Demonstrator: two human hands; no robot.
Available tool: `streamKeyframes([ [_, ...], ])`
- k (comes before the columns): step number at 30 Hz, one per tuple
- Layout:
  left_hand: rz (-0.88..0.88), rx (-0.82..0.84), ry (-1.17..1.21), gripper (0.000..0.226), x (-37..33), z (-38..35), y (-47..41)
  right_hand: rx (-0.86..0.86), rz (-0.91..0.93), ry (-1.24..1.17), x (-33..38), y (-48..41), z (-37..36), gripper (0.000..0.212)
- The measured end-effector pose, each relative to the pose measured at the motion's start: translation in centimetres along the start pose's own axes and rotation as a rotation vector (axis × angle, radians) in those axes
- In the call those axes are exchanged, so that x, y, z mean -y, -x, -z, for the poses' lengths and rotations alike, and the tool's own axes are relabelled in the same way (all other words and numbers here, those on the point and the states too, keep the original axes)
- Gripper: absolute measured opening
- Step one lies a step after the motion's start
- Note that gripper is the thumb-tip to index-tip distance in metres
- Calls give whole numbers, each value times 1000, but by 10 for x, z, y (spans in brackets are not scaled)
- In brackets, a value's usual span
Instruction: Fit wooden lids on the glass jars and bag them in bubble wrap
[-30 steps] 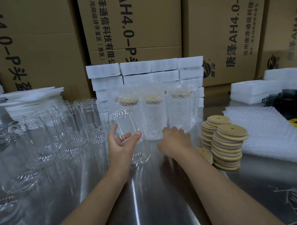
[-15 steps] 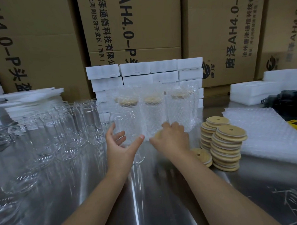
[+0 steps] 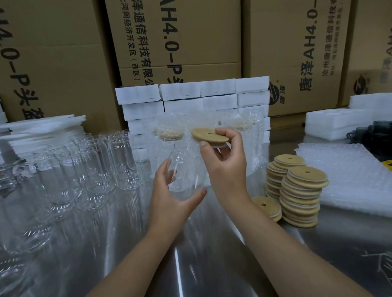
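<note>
My left hand (image 3: 170, 193) grips a clear glass jar (image 3: 182, 171) from the side, lifted a little off the steel table. My right hand (image 3: 226, 160) pinches a round wooden lid (image 3: 209, 136) with a small hole, held just above and to the right of the jar's mouth. Two stacks of wooden lids (image 3: 301, 189) stand to the right, with a short stack (image 3: 267, 207) beside them. Behind my hands stand jars with lids, bagged in bubble wrap (image 3: 170, 131).
Several bare glass jars (image 3: 84, 170) crowd the left of the steel table (image 3: 194, 259). A pile of bubble wrap bags (image 3: 351, 178) lies at right. White foam blocks (image 3: 189, 97) and cardboard boxes (image 3: 178, 38) line the back.
My right hand took a wooden lid from beside the stacks and raised it over the jar. My left hand kept hold of the jar and tilted it upward.
</note>
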State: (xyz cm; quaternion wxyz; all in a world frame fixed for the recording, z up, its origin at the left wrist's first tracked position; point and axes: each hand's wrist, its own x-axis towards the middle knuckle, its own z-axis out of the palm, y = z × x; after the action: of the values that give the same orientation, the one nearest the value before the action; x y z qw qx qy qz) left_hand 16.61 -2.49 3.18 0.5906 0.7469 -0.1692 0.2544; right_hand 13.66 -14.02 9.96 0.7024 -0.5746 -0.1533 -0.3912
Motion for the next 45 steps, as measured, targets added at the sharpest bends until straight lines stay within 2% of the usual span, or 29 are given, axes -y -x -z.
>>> streamKeyframes([
  [6, 5, 45, 3, 103, -2, 0, 2, 62, 40, 150, -1, 7, -5, 30],
  [13, 18, 75, 29, 99, -6, -1, 3, 113, 80, 202, -8, 6, -5, 21],
  [18, 54, 85, 45, 103, -4, -2, 2, 176, 56, 243, -10, 7, -2, 25],
  [26, 69, 136, 58, 110, -1, -4, 1, 175, 186, 351, -8, 7, -2, 21],
  [36, 76, 129, 67, 115, -4, -4, 0, 205, 204, 399, -17, 5, -1, 23],
  [41, 69, 133, 59, 106, -1, -3, 0, 208, 242, 475, -15, 5, -1, 24],
  [45, 95, 108, 81, 105, 1, -1, -1, 353, 260, 664, -3, -4, -2, 22],
])
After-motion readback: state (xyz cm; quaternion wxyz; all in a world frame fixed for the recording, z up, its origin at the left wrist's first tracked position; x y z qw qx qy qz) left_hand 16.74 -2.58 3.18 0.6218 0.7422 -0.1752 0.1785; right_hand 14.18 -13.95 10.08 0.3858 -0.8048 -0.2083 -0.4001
